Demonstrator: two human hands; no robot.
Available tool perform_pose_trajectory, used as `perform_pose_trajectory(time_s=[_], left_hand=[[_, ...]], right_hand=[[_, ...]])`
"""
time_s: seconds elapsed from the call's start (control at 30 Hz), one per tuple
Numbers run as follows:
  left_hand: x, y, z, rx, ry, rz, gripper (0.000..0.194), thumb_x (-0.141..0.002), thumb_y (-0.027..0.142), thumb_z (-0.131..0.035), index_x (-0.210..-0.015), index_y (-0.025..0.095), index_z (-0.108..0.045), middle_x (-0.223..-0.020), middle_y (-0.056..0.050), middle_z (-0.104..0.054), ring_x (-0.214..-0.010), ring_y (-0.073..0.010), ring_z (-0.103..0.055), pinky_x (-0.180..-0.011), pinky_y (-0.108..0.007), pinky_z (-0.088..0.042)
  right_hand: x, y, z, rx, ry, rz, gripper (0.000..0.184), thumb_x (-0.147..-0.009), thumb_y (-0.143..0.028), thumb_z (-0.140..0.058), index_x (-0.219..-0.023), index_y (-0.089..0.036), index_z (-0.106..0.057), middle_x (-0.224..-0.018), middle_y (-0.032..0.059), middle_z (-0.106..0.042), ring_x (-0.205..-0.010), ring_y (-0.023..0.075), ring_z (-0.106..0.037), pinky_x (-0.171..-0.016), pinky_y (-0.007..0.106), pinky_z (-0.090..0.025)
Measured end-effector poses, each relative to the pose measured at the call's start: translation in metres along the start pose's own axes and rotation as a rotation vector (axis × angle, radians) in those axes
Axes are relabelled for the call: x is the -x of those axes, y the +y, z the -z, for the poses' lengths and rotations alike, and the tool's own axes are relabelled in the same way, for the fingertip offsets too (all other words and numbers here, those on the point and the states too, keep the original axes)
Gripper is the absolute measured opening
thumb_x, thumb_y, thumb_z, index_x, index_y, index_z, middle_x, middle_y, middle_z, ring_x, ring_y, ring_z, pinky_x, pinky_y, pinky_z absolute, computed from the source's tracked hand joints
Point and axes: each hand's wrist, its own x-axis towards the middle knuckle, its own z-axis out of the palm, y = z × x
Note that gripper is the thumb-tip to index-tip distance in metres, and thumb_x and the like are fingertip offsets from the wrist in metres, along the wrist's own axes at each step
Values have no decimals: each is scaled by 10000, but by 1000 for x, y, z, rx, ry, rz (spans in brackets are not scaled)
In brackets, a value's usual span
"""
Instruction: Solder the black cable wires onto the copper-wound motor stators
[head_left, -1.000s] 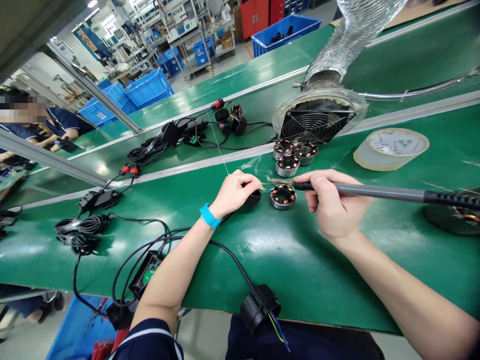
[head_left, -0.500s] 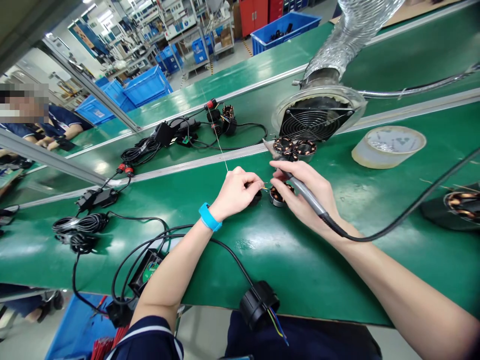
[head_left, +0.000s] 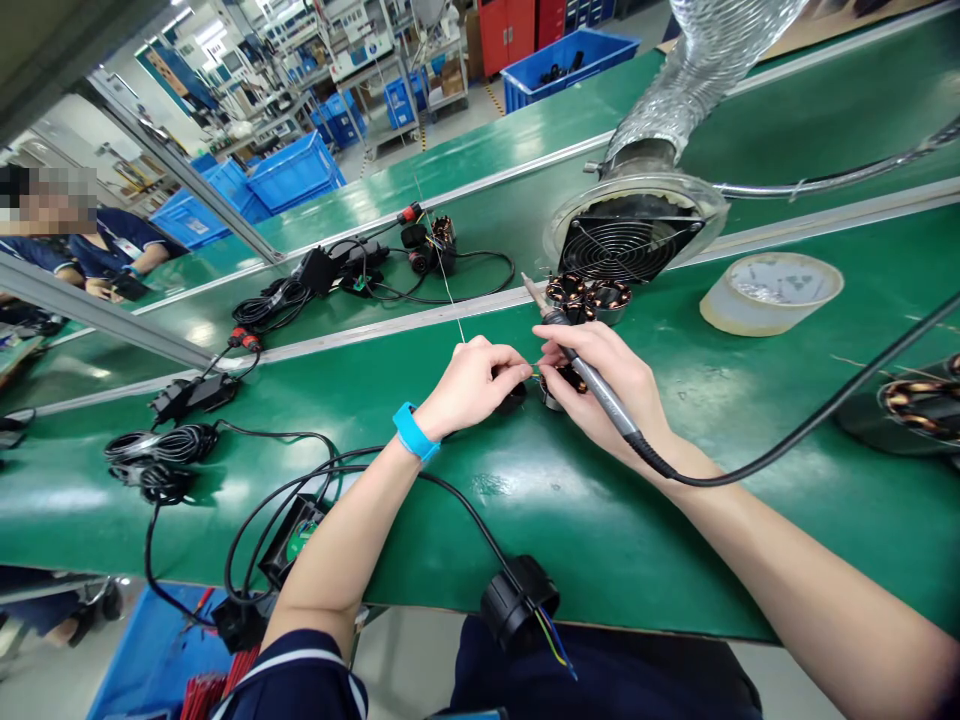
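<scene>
Stator (head_left: 553, 398) sits on the surface (head_left: 480, 480), partly hidden under my right hand (head_left: 634, 375), which grips the iron (head_left: 609, 396), its tip angled away. My left hand (head_left: 472, 385) pinches the wires (head_left: 534, 373) close by. This looks like lining up wire ends, which calls for steady fingers and the tip kept clear.

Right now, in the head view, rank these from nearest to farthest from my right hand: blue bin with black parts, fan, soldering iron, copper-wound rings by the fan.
1. Soldering iron: held in the right hand.
2. Copper-wound rings: just beyond the fingers.
3. Fan: behind the rings.
4. Blue bin: far side, past the green benches.
</scene>
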Motion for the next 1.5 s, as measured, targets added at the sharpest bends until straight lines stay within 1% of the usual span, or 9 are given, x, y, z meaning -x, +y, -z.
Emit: perform_pose_trajectory(time_s=[0.1, 0.27, 0.5, 0.73, 0.87, 1.1, 1.33, 1.43, 1.5], left_hand=[[-1, -3, 4, 91, -45, 8, 248, -968, 347, -578, -853, 193, -735, -877, -22, -747, -900, -210, -571, -872, -348, -411], [-3, -11, 2, 379, -125, 93, 306, -935, 414, -597, -869, 143, -722, -803, -22, -681, -733, -148, -543, -715, -290, -403], [-4, -16, -9, 609, -81, 178, 322, -862, 441, -674, -841, 123, -721, -756, -19, -640, -691, -122, -494, -666, -271, -359], [-4, -15, -13, 605, -23, 218, 289, -818, 414, -696, -790, 127, -711, -765, -29, -656, -709, -127, -518, -687, -270, -378], [-4, -16, -14, 614, -16, 225, 302, -808, 426, -703, -779, 125, -701, -747, -19, -638, -695, -118, -498, -678, -268, -368], [-3, -12, -17, 640, 30, 251, 277, -786, 405, -700, -738, 133, -680, -741, -17, -631, -696, -118, -496, -669, -267, -361], [-3, -12, -18, 645, 26, 259, 298, -784, 430, -717, -745, 136, -688, -737, -18, -634, -687, -119, -490, -666, -272, -359], [-3, -11, -17, 637, 25, 266, 306, -786, 435, -719, -749, 133, -688, -738, -18, -629, -688, -117, -481, -663, -271, -353], [-3, -12, -17, 634, 27, 265, 303, -784, 431, -721, -746, 133, -686, -738, -16, -623, -687, -116, -475, -660, -271, -348]], right_hand=[[2, -1, 2, -3, 4, 11, 409, -959, -84, -573, -1318, -269, -638, -1023, 61, -664, -881, 197, -657, -852, 342, -582], [7, 0, 1, 37, -37, 35, 378, -994, -117, -543, -1313, -293, -641, -1034, 64, -648, -894, 199, -680, -832, 336, -593], [9, 0, 0, 84, -63, 77, 446, -989, -97, -530, -1359, -331, -619, -1072, 63, -635, -882, 190, -687, -795, 309, -592], [6, 3, 4, 8, 12, -48, 441, -911, -95, -609, -1300, -299, -641, -1059, 64, -673, -922, 224, -687, -876, 386, -607], [5, 7, 2, -21, 4, -98, 409, -898, -96, -622, -1263, -278, -658, -1025, 57, -667, -881, 206, -670, -830, 358, -609], [7, 2, -8, -74, 114, -264, 354, -848, -158, -673, -1188, -257, -689, -941, 31, -635, -813, 181, -641, -737, 307, -612], [8, 2, -2, -137, 170, -315, 353, -903, -241, -711, -1255, -261, -684, -1047, 50, -704, -870, 208, -690, -864, 388, -608], [6, -4, 7, -94, 267, -350, 171, -983, -319, -666, -1112, -244, -748, -938, 48, -735, -747, 198, -694, -779, 377, -602], [7, -8, 12, -66, 323, -353, 224, -1024, -383, -616, -939, -242, -768, -786, 40, -714, -677, 205, -683, -716, 378, -588]])
